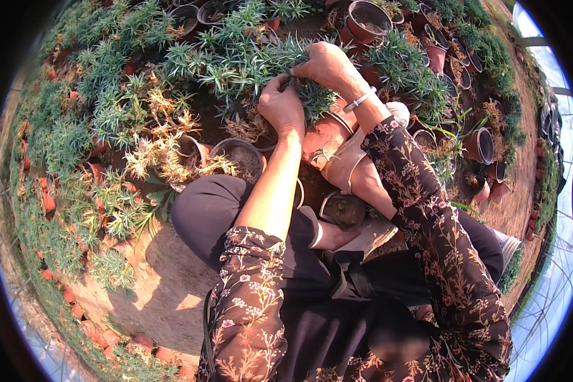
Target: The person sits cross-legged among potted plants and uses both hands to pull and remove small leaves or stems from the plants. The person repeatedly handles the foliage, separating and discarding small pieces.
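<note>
Both of my hands are at the same leafy green potted plant (pixel 317 98), whose narrow pointed leaves lean out over a terracotta-coloured pot (pixel 322 138) near my foot. My left hand (pixel 282 106) has its thumb and fingers bent close together among the leaves. Just above and to the right of it, my right hand (pixel 325 66), with a pale band on the wrist, pinches at the foliage. The fingertips of the two hands nearly meet. What exactly lies between them is too small and partly hidden to tell.
Dense green plants (pixel 248 62) in pots spread ahead and leftward. Dry tan plants (pixel 160 155) stand left of my knee. An empty-looking pot (pixel 368 21) sits at the top, another pot (pixel 480 145) lies tilted at right. Bare soil (pixel 162 296) shows at lower left.
</note>
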{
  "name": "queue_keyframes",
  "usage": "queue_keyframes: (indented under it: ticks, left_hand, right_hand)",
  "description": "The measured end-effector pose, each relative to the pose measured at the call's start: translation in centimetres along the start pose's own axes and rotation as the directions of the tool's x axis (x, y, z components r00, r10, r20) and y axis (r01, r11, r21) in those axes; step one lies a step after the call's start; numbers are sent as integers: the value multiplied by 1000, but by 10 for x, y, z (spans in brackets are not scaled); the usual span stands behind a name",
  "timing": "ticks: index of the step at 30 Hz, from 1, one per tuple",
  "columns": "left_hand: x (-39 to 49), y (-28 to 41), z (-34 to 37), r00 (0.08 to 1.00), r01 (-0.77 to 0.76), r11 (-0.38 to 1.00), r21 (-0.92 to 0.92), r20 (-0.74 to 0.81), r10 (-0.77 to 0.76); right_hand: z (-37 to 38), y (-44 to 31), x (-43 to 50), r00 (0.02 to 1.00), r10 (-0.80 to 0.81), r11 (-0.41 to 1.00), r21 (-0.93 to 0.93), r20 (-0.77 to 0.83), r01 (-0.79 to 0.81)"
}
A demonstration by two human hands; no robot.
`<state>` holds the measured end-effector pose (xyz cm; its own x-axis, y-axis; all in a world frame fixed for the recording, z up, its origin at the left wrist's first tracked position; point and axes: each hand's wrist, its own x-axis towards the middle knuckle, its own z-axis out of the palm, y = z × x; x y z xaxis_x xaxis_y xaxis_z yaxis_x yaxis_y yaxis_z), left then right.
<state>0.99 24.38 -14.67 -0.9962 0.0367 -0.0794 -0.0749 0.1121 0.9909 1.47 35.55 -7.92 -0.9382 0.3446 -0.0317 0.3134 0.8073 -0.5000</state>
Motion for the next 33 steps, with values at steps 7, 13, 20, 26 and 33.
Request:
queue_keyframes:
  ticks: [7,13,20,26,33]
  left_hand:
    - [2,-19,2,985,-174,985,-14,-9,174]
    - [16,-52,-3,979,205,508,-837,178,-102]
    - [-17,0,0,997,38,990,135,63,-47]
    - [-25,-9,-17,997,74,966,-248,-11,-79]
    - [-2,13,-42,892,368,777,-511,-40,-449]
  right_hand:
    - [15,1,-38,878,-425,902,-189,-220,389]
    - [-12,-45,-62,942,-335,924,193,1,329]
    - [-9,-53,-36,987,88,849,508,136,-146]
    - [48,-59,-1,989,-90,992,-99,-117,78]
    - [51,-46,0,990,74,982,184,-121,-51]
